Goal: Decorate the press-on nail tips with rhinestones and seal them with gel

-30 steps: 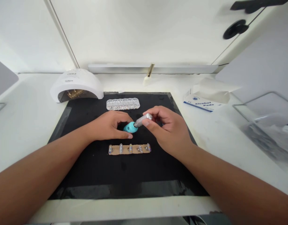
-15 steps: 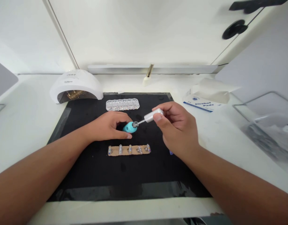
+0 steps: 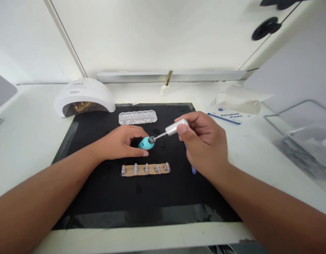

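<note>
My left hand (image 3: 125, 143) is closed around a turquoise nail polish bottle (image 3: 145, 143), tilted with its dark neck toward the right. Between thumb and fingers, my right hand (image 3: 205, 141) grips the white cap of a nail polish brush (image 3: 176, 127). The brush's thin stem slants down to the left, and its tip is at the bottle's mouth. In front of the bottle lies a tan strip (image 3: 130, 171) bearing several nail tips set with small stones. Behind my left hand sits a clear compartment case (image 3: 137, 117) of rhinestones.
A white nail lamp (image 3: 84, 97) stands at the back left of the black mat (image 3: 120, 197). Behind the mat is a pale bottle with a gold cap (image 3: 166, 84). An alcohol pads box (image 3: 231, 107) and a wire-framed bin (image 3: 300, 137) are on the right. A purple stick (image 3: 193, 170) lies partly under my right hand.
My right hand has shifted slightly right and up with the brush cap, and more of the purple stick shows. The left hand still holds the bottle; the whole view has moved slightly.
</note>
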`<state>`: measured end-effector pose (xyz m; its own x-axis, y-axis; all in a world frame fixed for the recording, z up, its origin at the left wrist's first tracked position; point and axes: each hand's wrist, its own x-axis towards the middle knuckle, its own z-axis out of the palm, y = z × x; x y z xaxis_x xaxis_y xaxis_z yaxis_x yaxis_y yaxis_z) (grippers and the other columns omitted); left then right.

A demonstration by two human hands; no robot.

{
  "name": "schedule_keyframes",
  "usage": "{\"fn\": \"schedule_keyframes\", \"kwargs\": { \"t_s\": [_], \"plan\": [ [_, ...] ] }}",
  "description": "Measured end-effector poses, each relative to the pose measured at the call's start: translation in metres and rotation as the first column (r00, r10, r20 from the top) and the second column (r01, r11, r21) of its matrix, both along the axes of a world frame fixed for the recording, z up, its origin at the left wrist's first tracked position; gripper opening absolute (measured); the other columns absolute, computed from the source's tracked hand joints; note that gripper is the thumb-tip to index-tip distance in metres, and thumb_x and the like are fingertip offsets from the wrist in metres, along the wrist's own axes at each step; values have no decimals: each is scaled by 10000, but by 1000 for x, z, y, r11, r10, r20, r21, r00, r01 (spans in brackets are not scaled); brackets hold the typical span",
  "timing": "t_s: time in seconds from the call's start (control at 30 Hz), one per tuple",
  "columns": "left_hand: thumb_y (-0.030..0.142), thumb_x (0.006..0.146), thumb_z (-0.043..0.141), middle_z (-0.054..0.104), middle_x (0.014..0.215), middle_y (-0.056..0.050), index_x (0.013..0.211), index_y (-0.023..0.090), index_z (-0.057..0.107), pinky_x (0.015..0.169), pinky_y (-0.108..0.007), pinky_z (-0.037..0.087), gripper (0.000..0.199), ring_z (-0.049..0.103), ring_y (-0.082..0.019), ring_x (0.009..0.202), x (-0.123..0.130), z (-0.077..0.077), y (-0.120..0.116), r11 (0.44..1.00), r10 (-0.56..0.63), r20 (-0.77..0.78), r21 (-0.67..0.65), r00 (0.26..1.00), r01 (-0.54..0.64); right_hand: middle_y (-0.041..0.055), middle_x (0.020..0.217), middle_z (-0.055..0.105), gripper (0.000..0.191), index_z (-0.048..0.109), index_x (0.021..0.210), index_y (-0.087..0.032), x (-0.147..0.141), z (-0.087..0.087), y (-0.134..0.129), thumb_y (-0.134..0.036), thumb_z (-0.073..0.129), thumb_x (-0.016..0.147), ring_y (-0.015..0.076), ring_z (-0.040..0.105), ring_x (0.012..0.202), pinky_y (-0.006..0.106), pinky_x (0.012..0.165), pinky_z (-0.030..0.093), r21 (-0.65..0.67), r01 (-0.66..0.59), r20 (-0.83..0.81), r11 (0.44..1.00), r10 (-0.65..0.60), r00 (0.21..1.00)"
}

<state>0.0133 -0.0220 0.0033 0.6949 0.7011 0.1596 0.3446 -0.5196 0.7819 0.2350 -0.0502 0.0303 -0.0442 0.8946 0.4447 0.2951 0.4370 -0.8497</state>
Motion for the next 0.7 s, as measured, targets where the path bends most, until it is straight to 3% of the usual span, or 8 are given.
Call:
{"fn": "schedule_keyframes", "kwargs": {
  "t_s": [0.7],
  "plan": [
    [300,806,729,641,846,-7,908,151,654,737,-254,450,196,590,-144,790,0,2,-1,1000,3,4,-3,1000,-3,-48,599,538,191,600,773,-217,-1,-3,6,-375,635,874,102,434,523,267,512,331,-73,-57,-86,996,50,995]
  ]
}}
